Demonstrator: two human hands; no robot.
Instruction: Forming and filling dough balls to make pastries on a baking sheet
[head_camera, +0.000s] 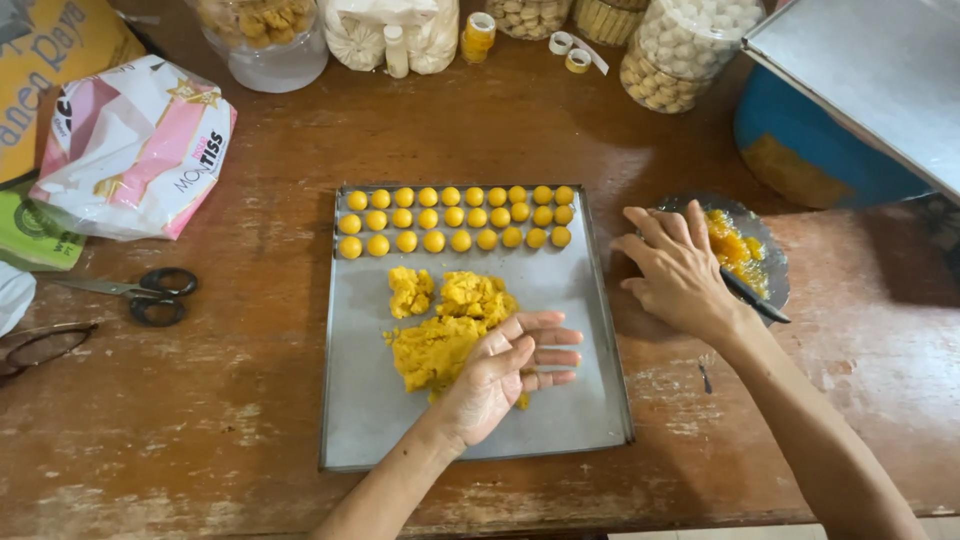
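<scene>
The left hand (500, 375) lies palm up, fingers loosely spread, over the near edge of the yellow dough (445, 325) on the metal baking tray (365, 420). Dough balls (455, 216) line the tray's far end. The right hand (680, 270) rests fingers together on the small dish (775, 265) of filling to the right, on the wooden counter (200, 400).

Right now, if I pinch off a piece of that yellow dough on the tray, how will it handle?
Probably soft and crumbly: the yellow dough lies in ragged, broken lumps. Likely mouldable, since the rolled balls hold neat round shapes. It may stick a little to the left hand hovering beside it.
</scene>
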